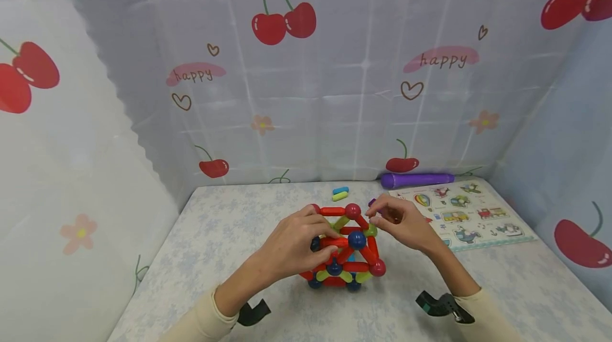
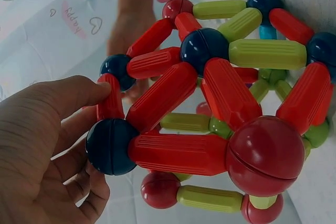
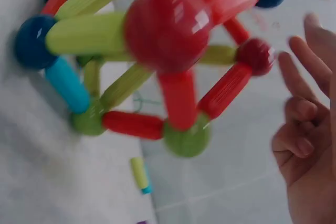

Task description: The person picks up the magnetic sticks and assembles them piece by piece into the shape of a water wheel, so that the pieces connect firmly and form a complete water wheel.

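A frame of magnetic building rods and balls [image 1: 356, 266] stands on the table, made of red and yellow-green rods with blue, red and green balls. My left hand [image 1: 301, 238] holds it from the left; in the left wrist view, thumb and fingers pinch a red rod [image 2: 110, 98] between two blue balls [image 2: 111, 146]. At the frame's upper right, my right hand [image 1: 404, 220] is bent beside a red ball [image 1: 353, 211]. The right wrist view shows this hand [image 3: 310, 135] apart from the frame, holding nothing, some fingers extended and others curled. A light-blue rod [image 3: 68, 85] sits low in the frame.
Behind the frame lie a loose blue rod [image 1: 340, 190] and a yellow-green rod [image 1: 340, 196]. A purple piece [image 1: 371, 202] shows by my right fingertips. An illustrated sheet [image 1: 478, 214] and a purple stick-shaped object [image 1: 418, 180] lie back right. Cherry-print curtains [image 1: 306, 92] enclose the table.
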Available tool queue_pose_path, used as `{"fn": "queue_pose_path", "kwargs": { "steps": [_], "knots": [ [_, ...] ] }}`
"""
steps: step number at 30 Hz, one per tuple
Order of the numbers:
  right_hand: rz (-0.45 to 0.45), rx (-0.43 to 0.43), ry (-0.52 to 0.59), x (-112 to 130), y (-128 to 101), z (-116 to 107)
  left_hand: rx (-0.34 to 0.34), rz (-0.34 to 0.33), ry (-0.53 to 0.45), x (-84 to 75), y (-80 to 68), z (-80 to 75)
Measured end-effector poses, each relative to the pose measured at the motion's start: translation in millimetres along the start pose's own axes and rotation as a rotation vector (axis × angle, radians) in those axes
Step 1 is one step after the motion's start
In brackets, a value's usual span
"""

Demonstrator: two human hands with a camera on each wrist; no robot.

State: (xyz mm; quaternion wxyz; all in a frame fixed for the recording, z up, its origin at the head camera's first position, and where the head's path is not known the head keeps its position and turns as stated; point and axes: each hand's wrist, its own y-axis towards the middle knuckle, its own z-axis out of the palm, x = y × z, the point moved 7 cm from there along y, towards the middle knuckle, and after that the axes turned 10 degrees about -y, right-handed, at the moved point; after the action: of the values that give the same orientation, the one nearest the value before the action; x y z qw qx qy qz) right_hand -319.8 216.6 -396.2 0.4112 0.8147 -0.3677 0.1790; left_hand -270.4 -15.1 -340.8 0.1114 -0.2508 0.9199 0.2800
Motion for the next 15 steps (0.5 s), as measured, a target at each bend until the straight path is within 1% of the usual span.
{"fn": "queue_pose_path", "kwargs": {
  "steps": [2, 4, 6, 8, 11, 15],
  "knots": [
    [-0.061, 0.059, 0.011, 15, 1, 2, -0.003, 0.005, 0.004, -0.1, 0.0, 0.0],
    [-0.094, 0.13, 0.013, 27, 2, 7, -0.009, 0.013, 0.012, -0.2, 0.0, -0.3],
    [-0.096, 0.185, 0.013, 33, 3, 11, -0.015, 0.023, 0.021, -0.6, 0.2, -0.6],
    [-0.086, 0.221, 0.017, 37, 3, 15, -0.021, 0.031, 0.027, -1.0, 0.2, -1.1],
    [-0.085, 0.236, 0.025, 38, 2, 17, -0.023, 0.032, 0.027, -0.8, 0.3, -1.1],
    [-0.113, 0.231, 0.047, 40, 2, 17, -0.02, 0.019, 0.017, -0.1, -0.1, -0.6]
  ]
}}
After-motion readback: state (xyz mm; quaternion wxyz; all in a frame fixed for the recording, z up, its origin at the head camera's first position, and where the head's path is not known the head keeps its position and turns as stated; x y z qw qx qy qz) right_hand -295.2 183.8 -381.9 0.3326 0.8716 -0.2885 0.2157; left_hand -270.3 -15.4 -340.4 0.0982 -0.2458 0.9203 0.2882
